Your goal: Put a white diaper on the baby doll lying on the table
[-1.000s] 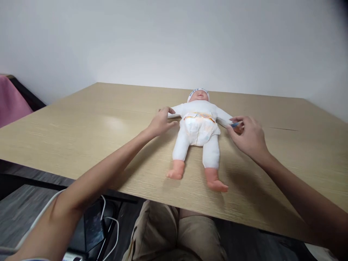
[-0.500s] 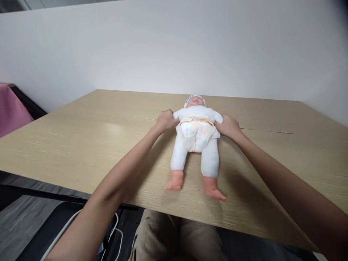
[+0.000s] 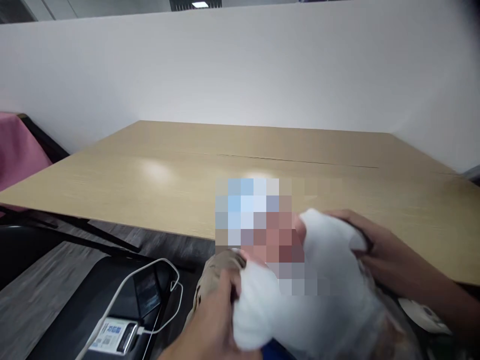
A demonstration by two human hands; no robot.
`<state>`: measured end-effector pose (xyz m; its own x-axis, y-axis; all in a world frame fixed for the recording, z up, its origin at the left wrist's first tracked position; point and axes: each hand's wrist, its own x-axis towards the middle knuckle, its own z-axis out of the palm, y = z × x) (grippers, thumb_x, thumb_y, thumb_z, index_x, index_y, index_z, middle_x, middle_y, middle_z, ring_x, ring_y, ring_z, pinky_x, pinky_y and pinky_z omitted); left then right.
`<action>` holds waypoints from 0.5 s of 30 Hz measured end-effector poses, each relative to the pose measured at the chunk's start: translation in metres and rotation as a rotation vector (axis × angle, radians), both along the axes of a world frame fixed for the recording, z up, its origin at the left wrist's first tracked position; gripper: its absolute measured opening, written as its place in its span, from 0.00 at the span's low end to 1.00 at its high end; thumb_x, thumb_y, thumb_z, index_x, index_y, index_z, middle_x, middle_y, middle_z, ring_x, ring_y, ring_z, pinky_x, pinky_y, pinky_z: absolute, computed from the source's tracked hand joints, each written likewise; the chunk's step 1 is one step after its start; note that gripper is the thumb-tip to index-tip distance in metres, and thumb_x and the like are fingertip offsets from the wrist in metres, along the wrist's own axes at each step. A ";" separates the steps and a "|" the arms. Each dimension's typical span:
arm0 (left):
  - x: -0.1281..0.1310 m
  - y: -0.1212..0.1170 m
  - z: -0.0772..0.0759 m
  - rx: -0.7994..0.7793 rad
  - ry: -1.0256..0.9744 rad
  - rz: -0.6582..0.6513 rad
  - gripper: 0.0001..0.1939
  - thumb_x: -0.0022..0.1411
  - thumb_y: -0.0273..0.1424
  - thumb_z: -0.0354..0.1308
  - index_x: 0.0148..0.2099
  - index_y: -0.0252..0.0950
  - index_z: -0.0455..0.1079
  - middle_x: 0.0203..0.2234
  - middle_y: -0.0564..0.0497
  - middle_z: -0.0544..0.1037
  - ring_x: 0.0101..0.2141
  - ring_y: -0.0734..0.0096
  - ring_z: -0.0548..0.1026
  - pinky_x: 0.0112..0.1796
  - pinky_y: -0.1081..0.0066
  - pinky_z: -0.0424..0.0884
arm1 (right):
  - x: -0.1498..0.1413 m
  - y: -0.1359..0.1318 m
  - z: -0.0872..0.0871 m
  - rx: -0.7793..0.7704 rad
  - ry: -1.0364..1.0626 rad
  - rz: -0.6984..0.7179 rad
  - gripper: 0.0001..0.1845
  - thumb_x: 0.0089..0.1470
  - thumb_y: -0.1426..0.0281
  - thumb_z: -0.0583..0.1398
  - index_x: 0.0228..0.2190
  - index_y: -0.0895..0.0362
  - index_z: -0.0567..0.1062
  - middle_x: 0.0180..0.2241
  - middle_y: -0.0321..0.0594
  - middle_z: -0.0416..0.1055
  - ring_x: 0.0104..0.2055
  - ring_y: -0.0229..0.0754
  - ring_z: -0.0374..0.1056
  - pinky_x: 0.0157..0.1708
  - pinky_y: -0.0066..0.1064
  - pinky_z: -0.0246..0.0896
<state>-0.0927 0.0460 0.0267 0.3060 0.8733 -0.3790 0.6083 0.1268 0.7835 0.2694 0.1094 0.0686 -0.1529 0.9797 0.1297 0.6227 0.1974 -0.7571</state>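
Note:
A baby doll (image 3: 330, 310) with a white cloth body is held close to me, tilted, in front of the table's near edge and above my lap. Its head, covered by pixelation, points up and to the left. My left hand (image 3: 225, 315) grips the doll's white arm at its left side. On the other side, my right hand (image 3: 375, 245) has its fingers wrapped round the doll's other arm, near the shoulder. The lower body is blurred and cut off by the bottom edge, so the diaper and legs cannot be made out clearly.
The wooden table (image 3: 180, 175) stretches back to a white partition (image 3: 225, 65). At left, a black chair seat holds a white power bank (image 3: 114, 335) with a white cable (image 3: 123, 282). A pink cloth (image 3: 18, 145) hangs at far left. A white rounded object (image 3: 423, 315) lies at lower right.
The doll has come up off the table and toward me, now over my lap, turned and tilted. Both hands moved with it, still holding its arms. The view has shifted slightly.

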 end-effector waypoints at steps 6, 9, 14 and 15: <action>-0.022 -0.071 -0.081 -0.174 0.111 0.056 0.49 0.36 0.49 0.71 0.65 0.73 0.71 0.38 0.54 0.84 0.43 0.39 0.85 0.35 0.52 0.75 | -0.041 -0.082 -0.035 -0.117 -0.078 0.084 0.29 0.52 0.68 0.63 0.55 0.38 0.83 0.58 0.41 0.80 0.61 0.64 0.75 0.59 0.54 0.74; -0.037 -0.086 -0.084 -0.151 0.108 0.038 0.51 0.36 0.44 0.71 0.67 0.67 0.69 0.42 0.54 0.85 0.45 0.41 0.84 0.42 0.52 0.78 | -0.061 -0.081 -0.061 -0.119 -0.148 0.127 0.32 0.50 0.70 0.61 0.56 0.41 0.82 0.56 0.42 0.80 0.57 0.62 0.76 0.57 0.54 0.73; -0.043 -0.093 -0.085 -0.057 0.117 -0.004 0.33 0.46 0.39 0.66 0.56 0.50 0.67 0.45 0.51 0.83 0.45 0.50 0.83 0.48 0.58 0.79 | -0.069 -0.060 -0.118 -0.166 -0.112 0.193 0.29 0.54 0.69 0.60 0.57 0.46 0.82 0.55 0.45 0.82 0.59 0.61 0.77 0.60 0.53 0.72; -0.044 -0.092 -0.088 -0.044 0.123 -0.012 0.31 0.47 0.38 0.66 0.55 0.49 0.66 0.46 0.51 0.83 0.46 0.51 0.83 0.48 0.59 0.78 | -0.068 -0.058 -0.129 -0.168 -0.116 0.199 0.28 0.55 0.67 0.61 0.57 0.44 0.83 0.54 0.44 0.83 0.58 0.61 0.78 0.59 0.53 0.74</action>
<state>-0.1367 -0.0459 -0.0608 0.2652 0.8516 -0.4521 0.7014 0.1513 0.6965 0.2016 0.0514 -0.0602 -0.3489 0.9352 -0.0610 0.6685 0.2027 -0.7156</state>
